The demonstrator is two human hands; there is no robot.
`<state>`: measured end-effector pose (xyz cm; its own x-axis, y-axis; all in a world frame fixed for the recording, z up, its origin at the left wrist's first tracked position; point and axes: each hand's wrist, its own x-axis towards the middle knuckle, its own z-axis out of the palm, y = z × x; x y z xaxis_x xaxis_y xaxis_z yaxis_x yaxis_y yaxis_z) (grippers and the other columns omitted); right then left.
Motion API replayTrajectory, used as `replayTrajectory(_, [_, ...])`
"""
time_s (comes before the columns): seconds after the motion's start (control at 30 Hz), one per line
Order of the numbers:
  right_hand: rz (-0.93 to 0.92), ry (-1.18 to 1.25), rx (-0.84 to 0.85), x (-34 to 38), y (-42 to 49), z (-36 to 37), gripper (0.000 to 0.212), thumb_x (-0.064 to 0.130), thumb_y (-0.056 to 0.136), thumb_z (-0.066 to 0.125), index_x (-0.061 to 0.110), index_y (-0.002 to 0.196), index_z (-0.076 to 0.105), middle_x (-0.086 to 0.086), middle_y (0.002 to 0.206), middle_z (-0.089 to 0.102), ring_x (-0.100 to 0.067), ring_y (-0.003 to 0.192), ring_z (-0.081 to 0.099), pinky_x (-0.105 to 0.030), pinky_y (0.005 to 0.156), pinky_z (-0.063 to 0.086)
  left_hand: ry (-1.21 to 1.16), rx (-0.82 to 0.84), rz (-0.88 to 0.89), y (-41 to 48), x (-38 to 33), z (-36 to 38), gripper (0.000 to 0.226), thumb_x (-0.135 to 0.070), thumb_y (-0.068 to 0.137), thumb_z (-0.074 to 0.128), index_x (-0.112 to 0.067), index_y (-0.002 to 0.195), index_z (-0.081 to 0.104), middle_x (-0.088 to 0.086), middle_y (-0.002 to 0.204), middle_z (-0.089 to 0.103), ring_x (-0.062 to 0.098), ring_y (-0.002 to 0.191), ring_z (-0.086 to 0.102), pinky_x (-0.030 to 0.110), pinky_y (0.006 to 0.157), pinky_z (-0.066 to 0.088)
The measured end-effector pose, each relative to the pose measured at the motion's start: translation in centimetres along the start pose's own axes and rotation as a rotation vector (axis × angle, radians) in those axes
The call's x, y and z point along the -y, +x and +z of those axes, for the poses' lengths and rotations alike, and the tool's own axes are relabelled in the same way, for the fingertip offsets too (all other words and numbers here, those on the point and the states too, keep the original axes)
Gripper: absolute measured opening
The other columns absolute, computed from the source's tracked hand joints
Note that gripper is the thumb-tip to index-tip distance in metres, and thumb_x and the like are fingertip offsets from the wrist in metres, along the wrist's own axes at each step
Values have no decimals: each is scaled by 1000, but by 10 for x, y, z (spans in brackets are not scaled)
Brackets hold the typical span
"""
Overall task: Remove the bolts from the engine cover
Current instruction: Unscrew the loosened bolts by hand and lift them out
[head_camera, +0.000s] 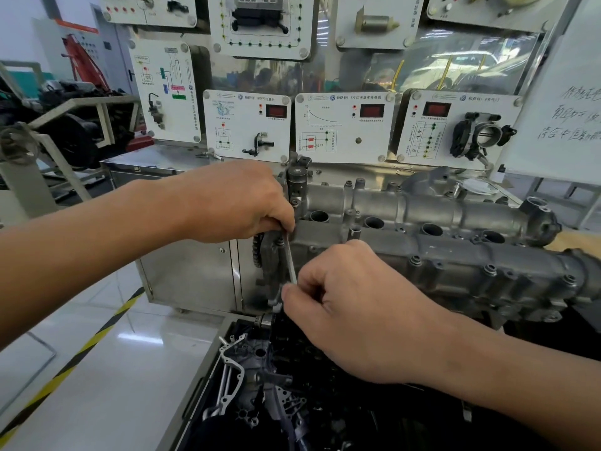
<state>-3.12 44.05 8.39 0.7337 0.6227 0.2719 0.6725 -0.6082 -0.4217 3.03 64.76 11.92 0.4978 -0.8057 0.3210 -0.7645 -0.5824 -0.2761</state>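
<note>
the left hand (234,200) reaches in from the left, its grip curled round the top end of a thin steel tool (290,258). that end sits hard against the left end of the cover (422,219). the right hand (354,307) comes in from the lower right, its grip pinching the tool's bottom end between thumb and forefinger, just below and in front of the same corner.

the tool stands nearly upright between the two grips, its top leaning a little to the left. below the right grip a short piece seems to turn off down-left, so it may be an l-shaped key; the fingers hide the bend.

the cover is a grey casting whose long axis runs from the hands out to the right edge, slanting down in the picture as it goes. four round wells open upward along its middle. bolts (490,269) stand heads-up along its near flange, well apart from both grips. a chain (257,252) hangs at the cover's left end, just behind the tool.

under the hands lies a tray (208,379) of dark parts. white boards (344,125) stand behind the cover.
</note>
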Motion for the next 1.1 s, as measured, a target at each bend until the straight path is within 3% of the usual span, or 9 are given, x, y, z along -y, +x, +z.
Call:
replayTrajectory(0.23, [10, -3, -17, 5, 3, 10, 49, 27, 92, 54, 3, 51, 42, -13, 44, 44, -24, 36, 37, -41, 39, 45, 69, 4, 39, -1, -3, -1, 18, 0, 78, 80, -11, 91, 80, 8, 76, 74, 29, 68, 71, 41, 57, 58])
replayTrajectory(0.43, [14, 36, -31, 11, 5, 18, 48, 27, 91, 54, 6, 50, 40, -8, 42, 41, -23, 35, 36, -35, 37, 43, 139, 46, 69, -1, -4, -1, 24, 4, 75, 79, -14, 91, 78, 5, 76, 73, 29, 70, 70, 38, 54, 52])
replayTrajectory(0.53, [7, 30, -51, 11, 6, 21, 48, 27, 90, 54, 8, 48, 39, -7, 42, 40, -25, 36, 39, -37, 40, 47, 180, 94, 68, 0, -5, -3, 23, 4, 79, 74, -13, 93, 77, 6, 75, 73, 30, 72, 70, 38, 54, 53])
replayTrajectory(0.67, [-10, -29, -38, 6, 1, 21, 47, 30, 92, 52, 11, 51, 41, -6, 48, 45, -25, 40, 43, -33, 43, 41, 255, 217, 75, 8, -5, -8, 28, 6, 81, 68, -15, 99, 75, 6, 77, 72, 31, 76, 68, 42, 59, 55])
replayTrajectory(0.8, [31, -79, -10, -13, -9, 3, 48, 34, 95, 52, 12, 54, 42, -2, 52, 48, -23, 44, 43, -32, 48, 37, 372, 473, 18, 18, -10, -15, 27, -8, 96, 50, -23, 110, 68, 2, 85, 68, 24, 84, 64, 40, 72, 53])
replayTrajectory(1.0, [58, -139, 22, -29, -12, -13, 47, 37, 98, 53, 11, 60, 53, -2, 53, 54, -20, 44, 48, -33, 46, 40, 394, 497, -13, 28, -14, -17, 22, -21, 101, 48, -25, 111, 68, -1, 88, 67, 20, 83, 62, 34, 68, 50])
replayTrajectory(1.1, [109, -235, 16, -43, -8, -26, 41, 40, 99, 51, 17, 66, 58, 2, 58, 58, -16, 46, 53, -34, 47, 48, 311, 476, -50, 30, -11, -16, 19, -26, 99, 54, -28, 109, 70, -7, 93, 68, 14, 84, 60, 26, 66, 40])
